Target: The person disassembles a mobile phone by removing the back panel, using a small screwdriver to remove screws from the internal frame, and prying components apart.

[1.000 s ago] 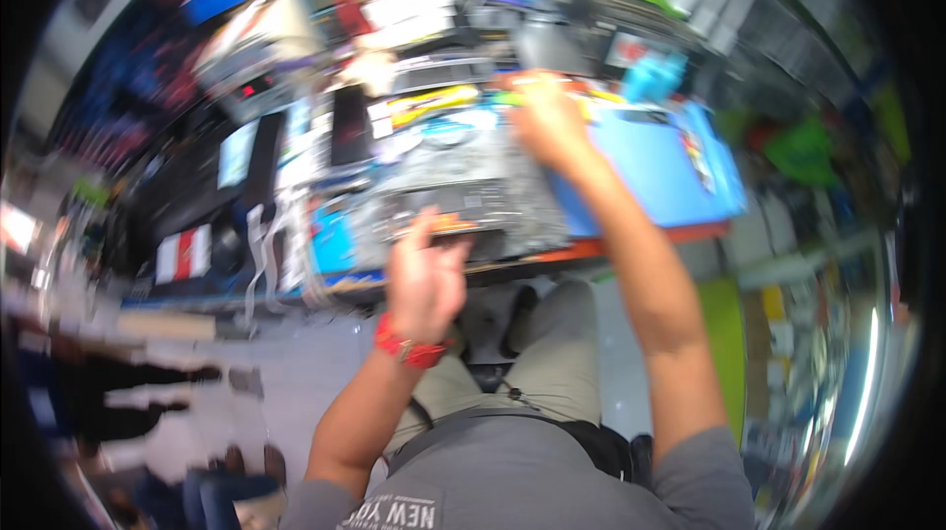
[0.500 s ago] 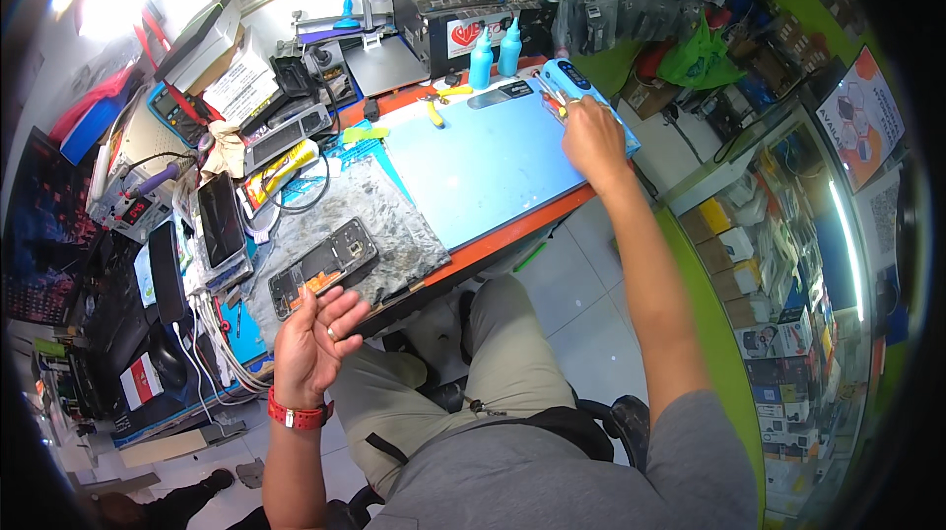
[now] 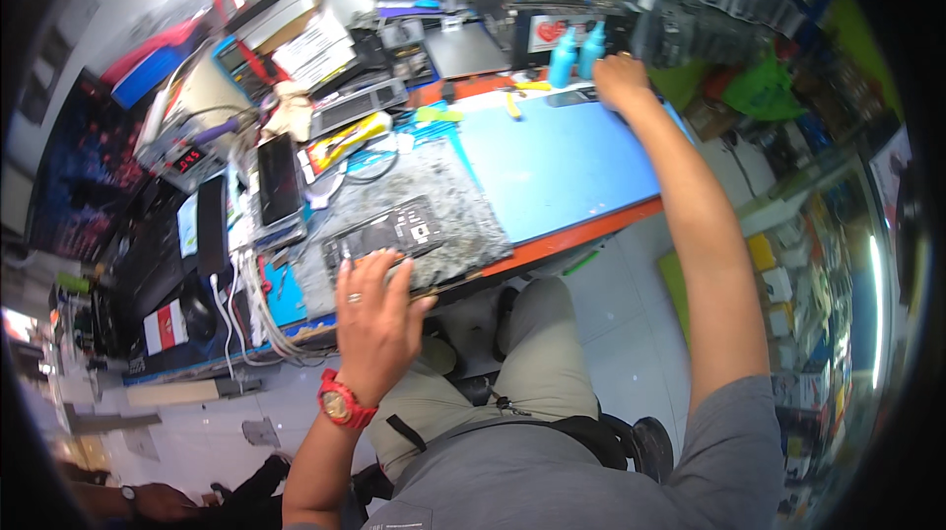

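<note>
An opened dark phone [image 3: 404,230] lies on a mottled grey mat [image 3: 473,220]. My left hand [image 3: 379,313], palm down with slightly bent fingers apart, reaches over the phone's near edge, its fingertips at the casing. My right hand [image 3: 621,82] has curled fingers at the back right corner of the blue mat [image 3: 562,161], beside two light-blue bottles [image 3: 562,59]; whatever it holds is hidden. Yellow-handled pliers [image 3: 511,104] lie on the mat's back edge.
A cluttered left side holds phones [image 3: 279,175], a power supply [image 3: 182,161], cables, a mouse [image 3: 197,318] and a screen [image 3: 74,165]. A black machine [image 3: 522,3] stands at the back. A glass display case [image 3: 808,313] is at right. Another person's arm [image 3: 148,500] shows at bottom left.
My left hand has turned from palm up to palm down over the phone. My right hand stays at the back right, its fingers still curled. The camera's view has shifted.
</note>
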